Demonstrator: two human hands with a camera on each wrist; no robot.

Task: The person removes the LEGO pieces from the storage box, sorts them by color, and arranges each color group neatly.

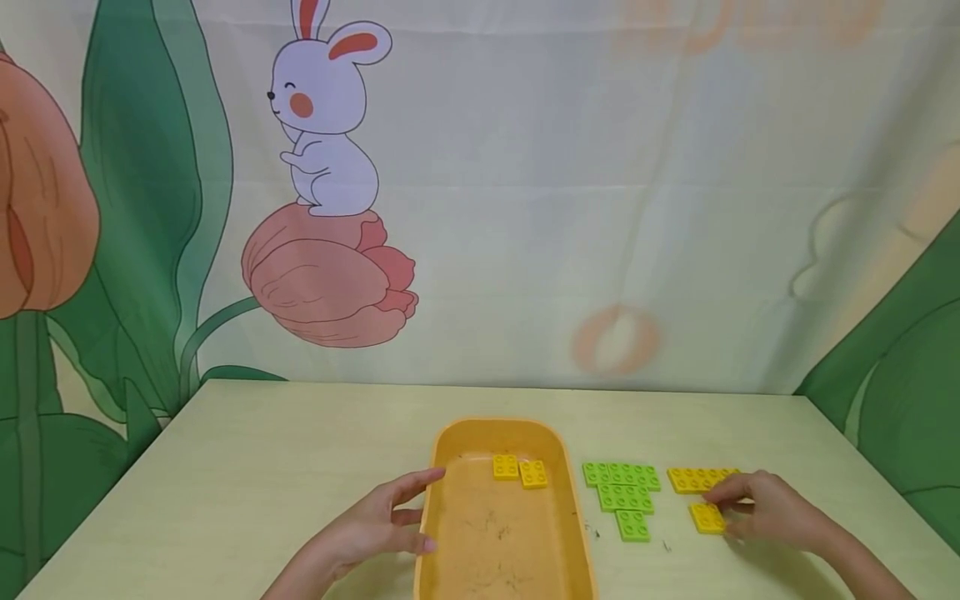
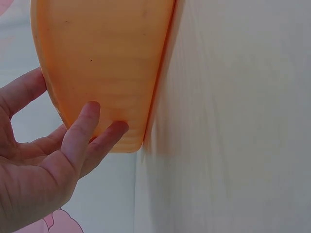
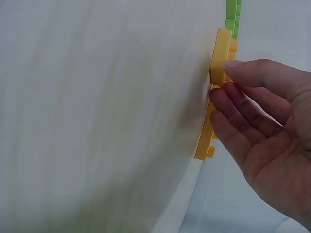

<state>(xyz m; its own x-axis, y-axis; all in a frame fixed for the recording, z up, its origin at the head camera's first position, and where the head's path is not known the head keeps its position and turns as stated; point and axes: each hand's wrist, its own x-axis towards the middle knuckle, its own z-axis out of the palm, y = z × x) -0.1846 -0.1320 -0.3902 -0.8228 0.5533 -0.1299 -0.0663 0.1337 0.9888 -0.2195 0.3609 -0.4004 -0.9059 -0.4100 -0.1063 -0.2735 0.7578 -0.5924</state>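
My left hand [image 1: 386,521] is at the left side of a long yellow-orange tray [image 1: 429,533], fingertips against its outer wall; in the left wrist view the spread fingers touch that wall. Two small square yellow toy bricks [image 1: 506,467] lie inside the tray near its far end. My right hand [image 1: 772,512] pinches the right end of another square yellow brick [image 1: 707,518], low over the table. In the right wrist view, the thumb overlaps that brick [image 3: 221,56] and the other fingertips gather at its edge. Just beyond lies a row of yellow bricks [image 1: 697,479], partly hidden by the hand.
Green toy bricks [image 1: 628,497] form a stepped group between the tray and the right hand. The pale table [image 1: 300,450] ends at the back against a printed cloth [image 1: 510,208] with a rabbit and tulips. Small dark specks dot the table near the green bricks.
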